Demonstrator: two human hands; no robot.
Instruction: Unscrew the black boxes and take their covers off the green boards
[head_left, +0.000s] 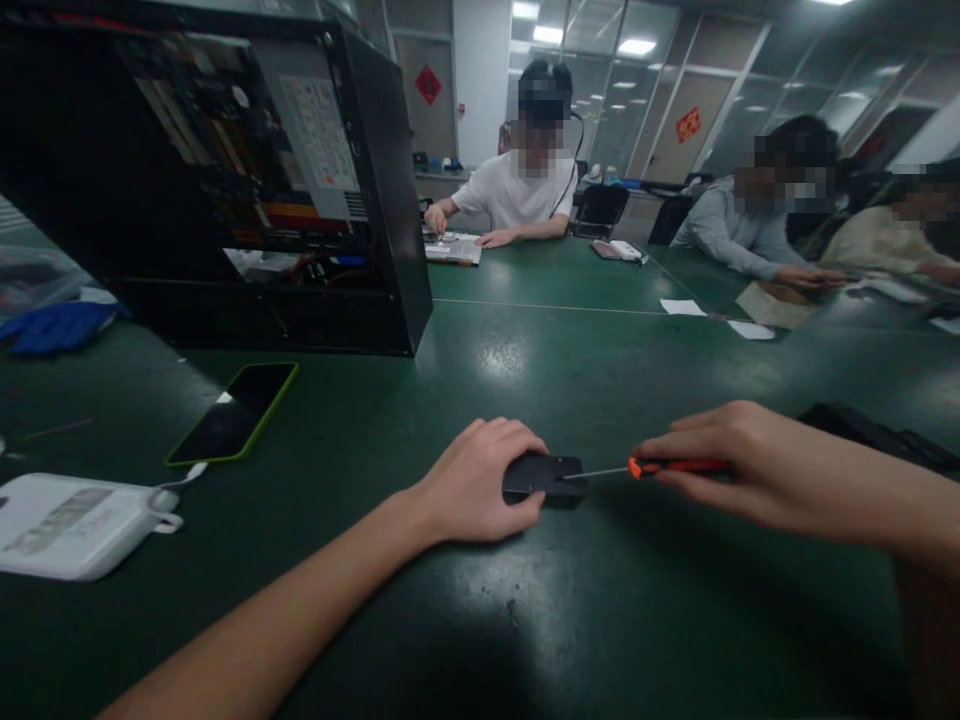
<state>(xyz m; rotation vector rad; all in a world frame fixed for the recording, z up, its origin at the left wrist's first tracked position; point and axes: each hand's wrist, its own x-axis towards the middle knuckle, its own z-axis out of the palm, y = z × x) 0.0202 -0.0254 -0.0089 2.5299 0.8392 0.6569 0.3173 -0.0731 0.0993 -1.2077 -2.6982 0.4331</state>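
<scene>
It looked like an office-style electronics workroom: an opened computer case [300, 130] stood upper left, a screwdriver [636, 468] showed right of centre, people [525, 195] sat at a green table [525, 375], and glass partitions [600, 90] lined the upper right.

Worktop [637, 620] toward near edge: passable
Between black block [556, 484] and right hand [739, 440]: screwdriver [637, 468] obstructs
Toward left edge: computer case [384, 190], phone [232, 416] obstruct

Black computer case [386, 200], side open; green-edged phone [234, 412] in front, white device [75, 530] near phone; blue fabric [56, 328] left.
</scene>
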